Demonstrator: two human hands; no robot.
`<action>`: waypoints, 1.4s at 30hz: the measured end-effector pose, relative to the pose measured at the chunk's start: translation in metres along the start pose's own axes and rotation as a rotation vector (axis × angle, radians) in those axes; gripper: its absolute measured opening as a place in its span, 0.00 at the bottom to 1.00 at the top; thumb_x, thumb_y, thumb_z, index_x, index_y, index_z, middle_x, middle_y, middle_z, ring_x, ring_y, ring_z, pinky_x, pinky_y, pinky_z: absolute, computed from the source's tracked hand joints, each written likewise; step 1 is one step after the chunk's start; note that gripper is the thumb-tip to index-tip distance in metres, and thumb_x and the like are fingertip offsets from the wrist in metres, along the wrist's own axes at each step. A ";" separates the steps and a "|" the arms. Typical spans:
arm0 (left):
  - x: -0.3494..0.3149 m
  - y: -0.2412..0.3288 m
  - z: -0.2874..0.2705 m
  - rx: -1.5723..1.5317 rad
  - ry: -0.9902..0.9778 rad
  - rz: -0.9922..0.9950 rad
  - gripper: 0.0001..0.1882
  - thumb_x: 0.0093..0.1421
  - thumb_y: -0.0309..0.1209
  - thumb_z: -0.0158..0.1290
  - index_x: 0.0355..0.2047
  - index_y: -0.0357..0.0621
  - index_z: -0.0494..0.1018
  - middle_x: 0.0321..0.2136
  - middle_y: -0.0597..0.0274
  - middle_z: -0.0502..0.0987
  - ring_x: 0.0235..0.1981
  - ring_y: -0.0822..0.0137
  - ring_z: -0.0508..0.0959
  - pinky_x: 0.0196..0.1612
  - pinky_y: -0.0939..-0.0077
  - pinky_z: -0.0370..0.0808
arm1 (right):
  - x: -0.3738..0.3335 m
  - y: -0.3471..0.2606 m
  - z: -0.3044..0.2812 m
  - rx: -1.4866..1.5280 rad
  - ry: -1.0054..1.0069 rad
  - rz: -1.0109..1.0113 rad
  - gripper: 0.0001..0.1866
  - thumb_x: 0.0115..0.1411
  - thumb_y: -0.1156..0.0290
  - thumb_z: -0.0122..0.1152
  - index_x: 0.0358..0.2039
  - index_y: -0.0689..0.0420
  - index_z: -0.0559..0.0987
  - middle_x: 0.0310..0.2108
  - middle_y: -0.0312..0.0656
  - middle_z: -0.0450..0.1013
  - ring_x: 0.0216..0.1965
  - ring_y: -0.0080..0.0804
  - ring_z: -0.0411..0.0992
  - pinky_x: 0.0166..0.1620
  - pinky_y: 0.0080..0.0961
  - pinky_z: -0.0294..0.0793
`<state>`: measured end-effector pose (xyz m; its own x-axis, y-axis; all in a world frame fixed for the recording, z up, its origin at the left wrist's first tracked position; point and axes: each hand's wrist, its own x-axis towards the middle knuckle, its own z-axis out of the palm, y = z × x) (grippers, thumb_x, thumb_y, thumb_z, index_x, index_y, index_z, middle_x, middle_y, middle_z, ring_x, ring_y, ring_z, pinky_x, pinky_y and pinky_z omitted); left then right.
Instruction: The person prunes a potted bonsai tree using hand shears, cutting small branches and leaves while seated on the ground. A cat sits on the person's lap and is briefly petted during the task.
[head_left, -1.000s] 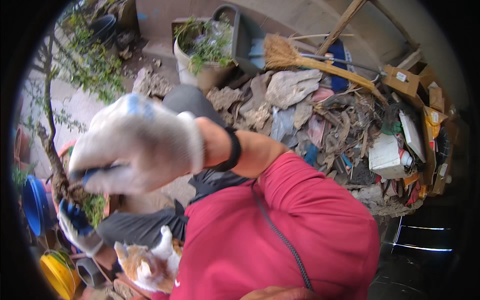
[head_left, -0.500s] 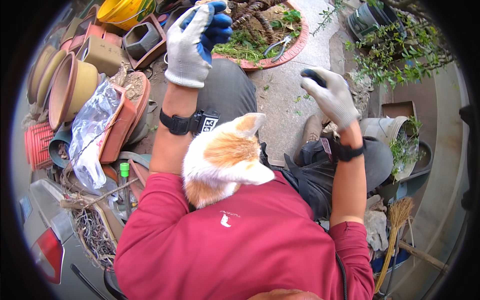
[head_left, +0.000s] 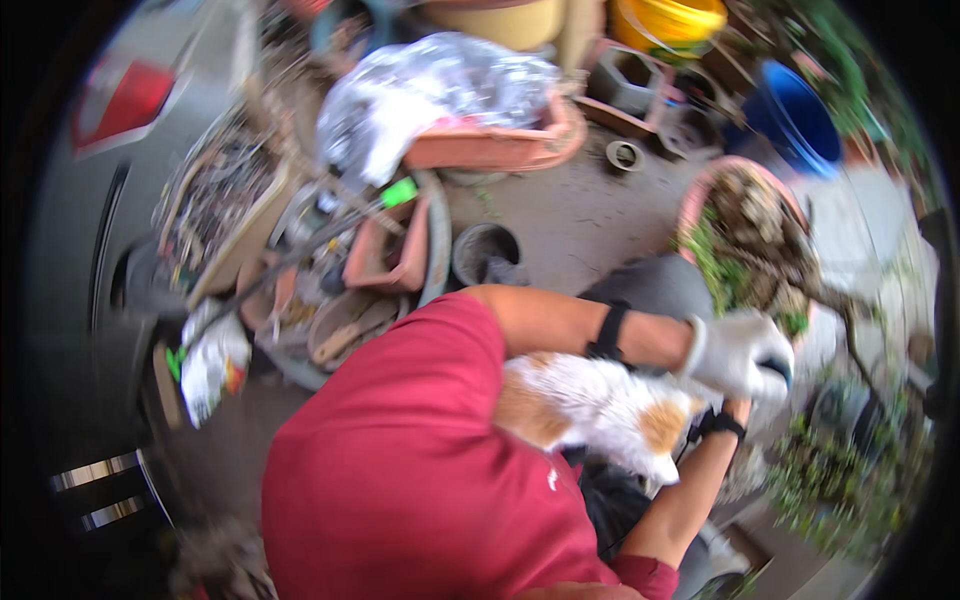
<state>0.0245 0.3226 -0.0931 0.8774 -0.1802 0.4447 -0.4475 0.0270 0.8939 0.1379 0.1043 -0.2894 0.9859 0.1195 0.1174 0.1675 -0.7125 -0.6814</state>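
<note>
My left hand, in a white knitted glove with a dark blue palm side, reaches across to the right with its fingers curled. What it grips, if anything, is hidden. My right forearm rises to meet it. The right hand is almost wholly covered by the left glove, so its fingers do not show. On my lap, below the left forearm, lies a white and orange cat. Just beyond my hands stands a round pink planter with thick roots or a trunk and green weeds.
A blue bucket and a yellow bucket stand at the back. Terracotta troughs, one with plastic sheeting over it, lie ahead. A dark pot is near my left arm. Leafy branches fill the lower right; a vehicle stands left.
The view has swung left and is blurred. My hands, apart before, have come together, the left one crossing over the right. The cat's body now shows at greater length.
</note>
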 end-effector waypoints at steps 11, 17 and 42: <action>-0.013 0.002 0.034 0.131 -0.081 -0.133 0.14 0.51 0.45 0.61 0.32 0.50 0.84 0.26 0.55 0.83 0.31 0.51 0.82 0.39 0.57 0.77 | -0.080 -0.067 -0.057 0.123 0.174 0.020 0.20 0.63 0.58 0.61 0.46 0.61 0.78 0.42 0.53 0.79 0.40 0.47 0.77 0.44 0.41 0.75; -0.014 -0.002 0.053 0.165 -0.016 -0.035 0.13 0.46 0.47 0.60 0.23 0.53 0.80 0.18 0.60 0.77 0.27 0.50 0.79 0.42 0.50 0.72 | -0.096 -0.085 -0.066 0.190 0.187 0.021 0.20 0.64 0.58 0.60 0.47 0.62 0.77 0.43 0.52 0.79 0.41 0.46 0.77 0.44 0.40 0.76; -0.025 0.022 0.021 0.120 -0.126 -0.055 0.11 0.53 0.38 0.57 0.31 0.47 0.82 0.28 0.52 0.82 0.32 0.48 0.82 0.38 0.56 0.77 | -0.113 -0.112 -0.107 0.336 0.311 0.034 0.22 0.68 0.60 0.59 0.53 0.66 0.76 0.47 0.51 0.78 0.44 0.42 0.76 0.48 0.38 0.76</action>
<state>-0.0109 0.3070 -0.0851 0.8759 -0.3005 0.3774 -0.4232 -0.1030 0.9002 0.0073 0.0970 -0.1489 0.9518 -0.1502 0.2675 0.1772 -0.4428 -0.8789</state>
